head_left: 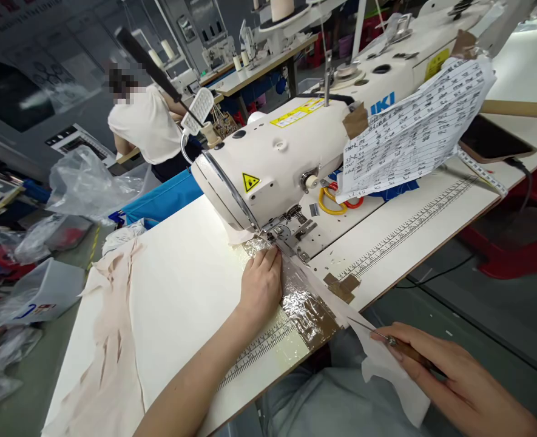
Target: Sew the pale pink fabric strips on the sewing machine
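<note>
My left hand (261, 282) lies on the sewing table with its fingers pressed together on a narrow strip of pale fabric (325, 300), just in front of the presser foot (286, 233) of a white sewing machine (286, 158). My right hand (450, 376) is near the table's front edge, closed on a thin pointed tool (386, 338) and on the near end of the same fabric strip (386, 370). The strip runs from the needle area toward me over shiny clear tape on the table.
A pile of pale pink fabric (113, 340) hangs off the table's left side. Scissors (336, 200) and a printed paper sheet (414, 133) sit by the machine; a phone (491, 142) lies at the right. Another person (145, 121) works at the back. Plastic bags (81, 182) sit left.
</note>
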{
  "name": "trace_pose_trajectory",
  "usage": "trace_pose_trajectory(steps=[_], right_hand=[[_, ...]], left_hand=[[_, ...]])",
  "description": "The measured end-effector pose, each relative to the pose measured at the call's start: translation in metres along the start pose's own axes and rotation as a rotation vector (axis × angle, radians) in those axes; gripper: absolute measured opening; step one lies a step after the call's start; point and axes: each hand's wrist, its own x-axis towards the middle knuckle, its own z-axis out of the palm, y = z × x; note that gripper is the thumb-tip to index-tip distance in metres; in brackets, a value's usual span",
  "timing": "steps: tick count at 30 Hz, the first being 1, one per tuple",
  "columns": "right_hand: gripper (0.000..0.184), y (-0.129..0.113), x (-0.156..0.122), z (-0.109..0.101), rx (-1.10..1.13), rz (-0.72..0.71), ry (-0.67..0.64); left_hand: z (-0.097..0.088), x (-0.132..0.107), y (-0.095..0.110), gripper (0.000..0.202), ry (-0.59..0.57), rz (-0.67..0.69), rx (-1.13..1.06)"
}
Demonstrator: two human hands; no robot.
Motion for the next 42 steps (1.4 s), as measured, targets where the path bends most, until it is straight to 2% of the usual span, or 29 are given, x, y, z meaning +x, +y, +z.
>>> trace_pose_trajectory(steps=[3, 5, 10, 13, 16, 18, 20, 23, 27, 32, 38, 42], right_hand=[[0.021, 0.007, 0.001, 0.001, 0.079, 0.158, -0.002], [0.028, 0.009, 0.006, 0.0, 0.159, 0.295, 0.009], [0.038, 0.002, 0.021, 0.002, 0.437, 0.519, 0.06], [0.042, -0.011, 0.021, 0.016, 0.699, 0.657, 0.041], [0.044, -0.025, 0.016, 0.036, 0.889, 0.746, -0.045], [0.043, -0.031, 0.013, 0.045, 0.862, 0.714, -0.068], [0.044, -0.031, 0.014, 0.048, 0.716, 0.623, -0.022], [0.039, -0.026, 0.02, 0.043, 0.441, 0.459, 0.061], [0.03, -0.025, 0.035, 0.032, 0.224, 0.298, 0.074], [0.022, -0.036, 0.055, 0.029, 0.144, 0.191, 0.055], [0.02, -0.04, 0.065, 0.029, 0.128, 0.165, 0.035], [0.021, -0.038, 0.069, 0.031, 0.076, 0.138, 0.053]], left_hand=[[-0.002, 0.0, -0.005, 0.039, -0.012, -0.015, -0.066], [-0.003, 0.001, -0.01, 0.041, -0.024, -0.012, -0.116], [-0.002, 0.003, -0.018, 0.041, -0.03, -0.01, -0.153], [-0.001, 0.003, -0.019, 0.04, -0.038, 0.002, -0.144], [-0.001, 0.001, -0.019, 0.043, -0.051, 0.021, -0.126], [-0.001, 0.0, -0.017, 0.044, -0.053, 0.03, -0.092], [-0.001, 0.0, -0.014, 0.043, -0.045, 0.03, -0.052], [-0.002, 0.003, -0.01, 0.04, -0.019, 0.021, -0.021], [-0.002, 0.009, -0.01, 0.036, 0.018, 0.014, -0.036], [-0.001, 0.012, -0.016, 0.032, 0.068, 0.01, -0.09], [-0.001, 0.01, -0.022, 0.038, 0.126, 0.107, -0.219], [0.001, 0.009, -0.022, 0.036, 0.112, 0.09, -0.204]])
